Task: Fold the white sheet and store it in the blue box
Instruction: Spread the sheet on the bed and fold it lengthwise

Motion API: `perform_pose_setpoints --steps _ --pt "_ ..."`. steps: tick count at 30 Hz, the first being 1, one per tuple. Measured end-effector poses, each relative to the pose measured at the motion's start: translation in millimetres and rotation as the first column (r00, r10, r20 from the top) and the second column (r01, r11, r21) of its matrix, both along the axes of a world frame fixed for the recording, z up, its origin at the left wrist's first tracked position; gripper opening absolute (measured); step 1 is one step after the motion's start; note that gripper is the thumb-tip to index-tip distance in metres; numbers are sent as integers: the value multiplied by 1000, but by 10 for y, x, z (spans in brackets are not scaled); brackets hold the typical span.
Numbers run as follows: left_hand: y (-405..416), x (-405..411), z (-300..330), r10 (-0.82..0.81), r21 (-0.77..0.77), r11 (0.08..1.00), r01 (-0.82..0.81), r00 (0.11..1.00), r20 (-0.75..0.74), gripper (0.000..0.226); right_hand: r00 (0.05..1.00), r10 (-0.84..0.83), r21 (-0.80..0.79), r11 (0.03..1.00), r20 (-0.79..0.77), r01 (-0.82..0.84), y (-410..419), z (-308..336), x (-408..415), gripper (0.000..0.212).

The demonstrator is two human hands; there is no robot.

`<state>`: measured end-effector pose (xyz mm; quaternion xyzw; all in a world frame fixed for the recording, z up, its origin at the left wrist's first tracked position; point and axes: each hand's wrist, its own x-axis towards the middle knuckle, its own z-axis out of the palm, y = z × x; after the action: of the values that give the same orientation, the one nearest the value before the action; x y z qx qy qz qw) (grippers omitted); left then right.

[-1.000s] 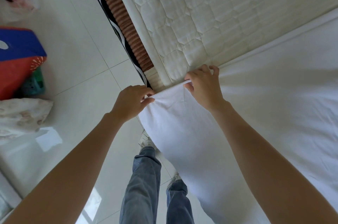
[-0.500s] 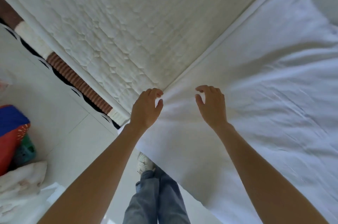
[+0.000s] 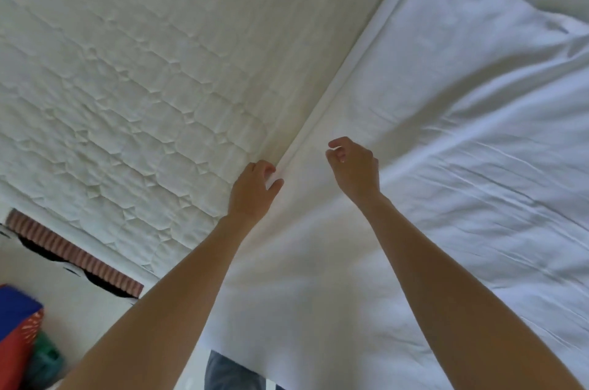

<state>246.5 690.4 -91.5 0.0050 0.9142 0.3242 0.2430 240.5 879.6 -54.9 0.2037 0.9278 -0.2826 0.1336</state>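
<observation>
- The white sheet (image 3: pixel 430 166) is lying spread over the right half of the frame, covering the quilted mattress (image 3: pixel 127 86), with its hemmed edge running diagonally from the top centre down to the hands and its near end hanging off the bed at the bottom centre.
- The left hand (image 3: pixel 253 188) is pinching that hemmed edge between thumb and fingers, just left of the frame's centre.
- The right hand (image 3: pixel 353 166) is hovering over the sheet just right of centre, its fingers curled but clamped on nothing that I can make out; it may be brushing the cloth, though the blur leaves that uncertain.
- Judging by this, the folding is only at its start: the sheet is still lying open and the hands are taking hold of one edge.
- The next move is calling for the right hand to close on the same edge further along, so both can lift it and carry it across to the opposite side.
- The blue box (image 3: pixel 16 310) is probably the blue-topped object at the lower left, cut off by the frame edge, so I cannot tell whether it is open.
- The sheet's far and right edges are running out of view.
</observation>
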Motion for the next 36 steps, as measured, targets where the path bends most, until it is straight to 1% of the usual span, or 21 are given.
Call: perform_pose_setpoints --steps 2,5,6,7,9,11,12,14,16,17,19,21,22,24,26,27,29,31,32,34,36 --pt "117 -212 -134 -29 7 1000 29 1000 10 33 996 -37 76 997 79 31 6 -229 -253 31" --pt "258 -569 -310 -92 56 994 91 996 16 32 972 -57 345 938 229 -26 -65 -565 -641 57" --pt "297 -643 -311 -104 89 991 100 994 37 34 966 -71 397 917 250 -35 -98 -618 -723 59" --pt "344 -704 -306 -118 115 987 111 991 56 37 964 -82 430 902 254 -36 -115 -654 -785 55" --pt "439 -811 -311 -149 127 982 140 987 64 39 963 -83 463 885 256 -47 -111 -687 -883 36" --pt "477 -906 -283 -156 107 983 152 987 33 29 975 -93 425 905 199 0 -81 -671 -951 21" --pt "464 -943 -259 -135 109 985 133 991 7 23 985 -108 356 933 132 54 -81 -650 -981 19" --pt "397 -1024 -222 -62 145 987 68 997 -46 14 988 -154 162 974 -23 155 -127 -599 -1091 18" --pt "308 -1055 -194 0 151 988 10 998 -64 12 984 -145 49 987 -100 150 -197 -585 -1185 19" --pt "281 -1072 -203 2 131 991 4 999 -48 12 989 -118 36 992 -89 121 -209 -600 -1209 20" --pt "281 -1148 -272 -53 61 997 52 998 21 14 999 -41 67 997 -18 42 -175 -664 -1229 20" --pt "331 -1251 -318 -101 40 994 98 991 91 15 999 -25 43 999 19 25 -68 -687 -1254 22" --pt "378 -1322 -321 -104 60 993 98 988 116 16 999 -49 18 999 -3 49 15 -666 -1301 23" --pt "553 -1480 -302 -102 115 990 85 984 146 20 988 -112 56 991 -108 118 274 -607 -1454 26" --pt "797 -1670 -308 -84 170 983 63 990 117 24 974 -128 149 976 -185 156 573 -577 -1711 32" --pt "927 -1761 -317 -68 190 981 50 994 89 25 977 -128 199 967 -173 161 701 -576 -1853 37" --pt "1185 -1973 -357 -51 200 979 43 998 35 29 985 -156 284 943 -75 171 899 -624 -2174 51" --pt "1404 -2179 -404 -65 184 981 64 998 0 30 968 -249 333 915 20 228 1035 -682 -2466 57" --pt "1483 -2260 -428 -80 171 982 80 997 -8 29 949 -312 348 896 50 276 1094 -722 -2561 54" --pt "1605 -2397 -461 -122 133 983 124 992 -23 27 904 -415 369 859 100 354 1226 -754 -2685 38" --pt "1674 -2474 -425 -204 61 976 210 975 -89 23 857 -502 310 837 112 450 1337 -715 -2759 20"
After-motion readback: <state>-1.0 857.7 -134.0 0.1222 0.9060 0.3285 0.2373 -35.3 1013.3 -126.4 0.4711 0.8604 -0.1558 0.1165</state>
